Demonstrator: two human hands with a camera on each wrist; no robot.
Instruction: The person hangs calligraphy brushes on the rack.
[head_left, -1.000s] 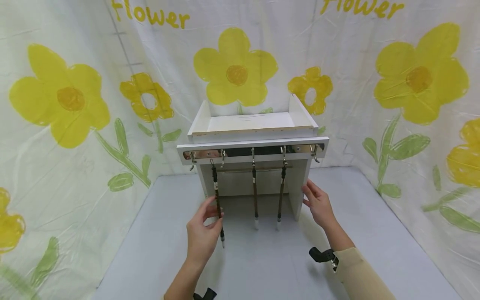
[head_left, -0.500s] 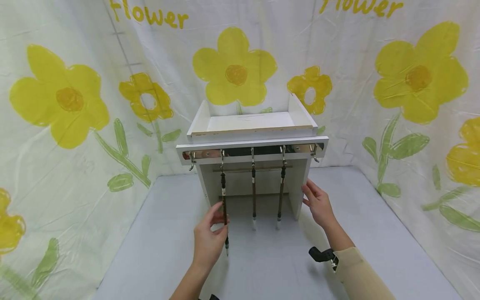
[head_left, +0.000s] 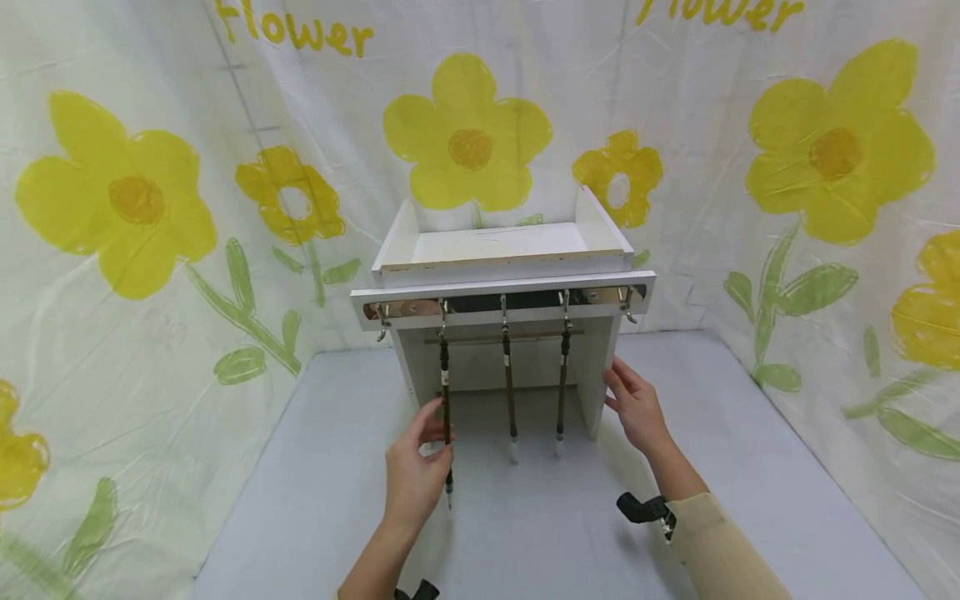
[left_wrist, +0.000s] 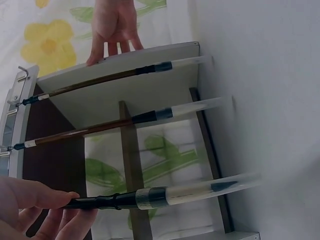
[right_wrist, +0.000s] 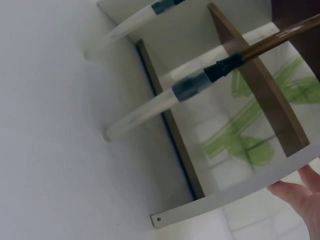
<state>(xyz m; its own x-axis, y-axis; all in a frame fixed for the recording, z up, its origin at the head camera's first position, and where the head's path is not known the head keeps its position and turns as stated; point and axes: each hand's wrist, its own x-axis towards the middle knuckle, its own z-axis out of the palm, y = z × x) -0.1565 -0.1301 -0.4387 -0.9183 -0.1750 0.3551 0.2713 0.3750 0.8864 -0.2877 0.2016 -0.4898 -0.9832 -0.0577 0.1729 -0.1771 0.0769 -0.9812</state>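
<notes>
My left hand (head_left: 416, 471) pinches a calligraphy brush (head_left: 446, 375) by its lower handle between thumb and fingers. The brush hangs nearly upright, capped tip down, its top right at the second hook (head_left: 443, 312) from the left. Whether its loop bears on that hook is too small to tell. Two more capped brushes, a middle one (head_left: 510, 392) and a right one (head_left: 562, 392), hang from the neighbouring hooks. With fairly straight fingers my right hand (head_left: 636, 408) touches the right side panel (head_left: 604, 375) of the white wooden rack, its fingertips at the panel's edge (right_wrist: 250, 185).
A mirrored hook strip (head_left: 472, 305) runs along the rack's front board. The outermost left hook (head_left: 383, 321) and right hook (head_left: 628, 307) carry nothing. An open tray (head_left: 502, 242) tops the rack. A pale tabletop (head_left: 540, 533) lies below, with a flower-printed curtain (head_left: 690, 150) behind.
My left hand has shifted right with its brush, bringing the brush's top from left of the second hook to that hook, then slightly up. My right hand stays on the panel.
</notes>
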